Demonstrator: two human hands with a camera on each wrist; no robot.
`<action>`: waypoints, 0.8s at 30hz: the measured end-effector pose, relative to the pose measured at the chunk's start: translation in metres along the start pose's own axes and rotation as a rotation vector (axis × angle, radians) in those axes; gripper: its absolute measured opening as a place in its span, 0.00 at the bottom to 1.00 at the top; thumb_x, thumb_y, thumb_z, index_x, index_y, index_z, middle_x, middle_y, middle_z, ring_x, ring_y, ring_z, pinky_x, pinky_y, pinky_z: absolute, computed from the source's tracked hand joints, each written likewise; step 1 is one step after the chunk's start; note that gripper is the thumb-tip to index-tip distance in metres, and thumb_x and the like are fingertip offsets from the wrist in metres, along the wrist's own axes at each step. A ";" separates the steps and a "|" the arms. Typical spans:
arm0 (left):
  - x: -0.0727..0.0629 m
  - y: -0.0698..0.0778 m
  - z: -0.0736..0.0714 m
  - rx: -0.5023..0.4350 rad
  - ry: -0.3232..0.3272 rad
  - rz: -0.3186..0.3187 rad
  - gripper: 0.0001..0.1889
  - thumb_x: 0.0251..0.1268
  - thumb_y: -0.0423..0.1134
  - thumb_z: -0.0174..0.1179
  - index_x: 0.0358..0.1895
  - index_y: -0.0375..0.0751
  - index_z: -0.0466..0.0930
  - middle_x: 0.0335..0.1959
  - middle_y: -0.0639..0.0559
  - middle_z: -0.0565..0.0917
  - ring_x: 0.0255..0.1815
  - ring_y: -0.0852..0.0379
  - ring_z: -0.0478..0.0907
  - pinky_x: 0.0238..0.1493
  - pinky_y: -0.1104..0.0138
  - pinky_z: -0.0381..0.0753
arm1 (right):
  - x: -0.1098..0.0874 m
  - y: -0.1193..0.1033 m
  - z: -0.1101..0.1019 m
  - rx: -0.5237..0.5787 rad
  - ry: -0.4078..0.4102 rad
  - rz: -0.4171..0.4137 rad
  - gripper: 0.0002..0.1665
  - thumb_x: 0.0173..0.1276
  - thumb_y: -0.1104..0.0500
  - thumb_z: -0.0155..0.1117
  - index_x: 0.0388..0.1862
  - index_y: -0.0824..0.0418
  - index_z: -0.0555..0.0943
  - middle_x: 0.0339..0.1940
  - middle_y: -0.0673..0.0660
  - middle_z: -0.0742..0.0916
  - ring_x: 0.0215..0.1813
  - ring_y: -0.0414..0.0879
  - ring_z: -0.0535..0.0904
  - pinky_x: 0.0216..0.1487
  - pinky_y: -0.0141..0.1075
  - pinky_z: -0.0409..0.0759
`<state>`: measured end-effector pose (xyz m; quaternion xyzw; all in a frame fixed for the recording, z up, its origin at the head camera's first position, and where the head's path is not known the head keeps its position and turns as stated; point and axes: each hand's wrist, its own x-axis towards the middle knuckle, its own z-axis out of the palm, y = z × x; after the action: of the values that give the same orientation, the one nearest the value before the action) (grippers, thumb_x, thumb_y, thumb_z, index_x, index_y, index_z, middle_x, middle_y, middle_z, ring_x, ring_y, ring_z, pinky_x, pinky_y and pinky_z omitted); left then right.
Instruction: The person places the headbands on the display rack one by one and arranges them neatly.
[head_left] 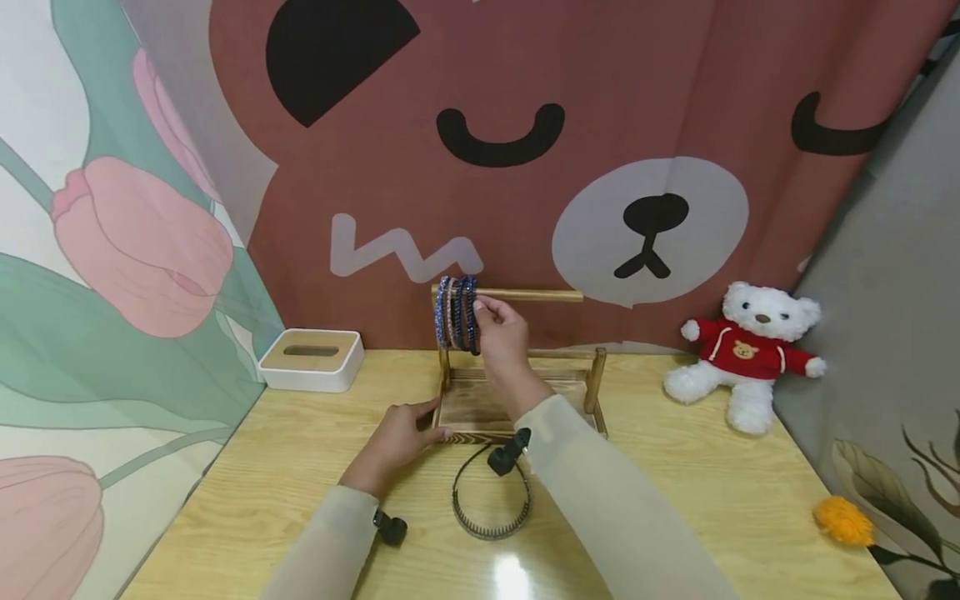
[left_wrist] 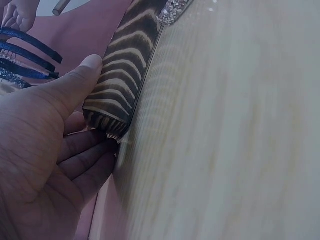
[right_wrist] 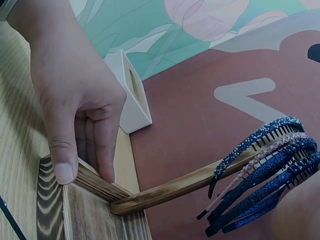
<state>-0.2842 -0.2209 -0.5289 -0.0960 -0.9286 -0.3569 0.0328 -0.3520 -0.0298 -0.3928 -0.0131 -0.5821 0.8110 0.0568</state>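
A wooden headband stand (head_left: 468, 407), a shallow tray with an upright post and a long top bar (head_left: 547, 296), stands at the back of the table. Several glittery blue and pink headbands (head_left: 450, 312) hang side by side at the bar's left end. My right hand (head_left: 504, 342) pinches the rightmost, dark blue one near the bar. Low at the stand's front left corner, my left hand (head_left: 397, 437) grips the tray's edge, thumb (left_wrist: 82, 80) against the striped front wood and fingers round the side. Another headband (head_left: 491, 532), dark with comb teeth, lies before the stand.
To the left is a white tissue box (head_left: 315, 379) with a wooden lid. A white teddy bear (head_left: 757, 358) in a red hoodie sits at the right. An orange fluffy ball (head_left: 843, 521) lies near the table's right edge. A bear-print curtain (head_left: 645, 75) hangs close behind.
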 end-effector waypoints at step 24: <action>0.000 0.003 -0.001 0.008 -0.019 -0.010 0.38 0.72 0.55 0.74 0.79 0.43 0.76 0.73 0.37 0.82 0.76 0.37 0.77 0.78 0.45 0.77 | -0.039 -0.040 -0.171 -0.536 -0.207 -0.285 0.22 0.84 0.47 0.66 0.66 0.59 0.84 0.50 0.54 0.91 0.52 0.43 0.87 0.53 0.30 0.85</action>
<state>-0.2838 -0.2196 -0.5261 -0.0947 -0.9308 -0.3523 0.0223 -0.2954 0.1399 -0.4122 0.1365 -0.7737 0.6097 0.1048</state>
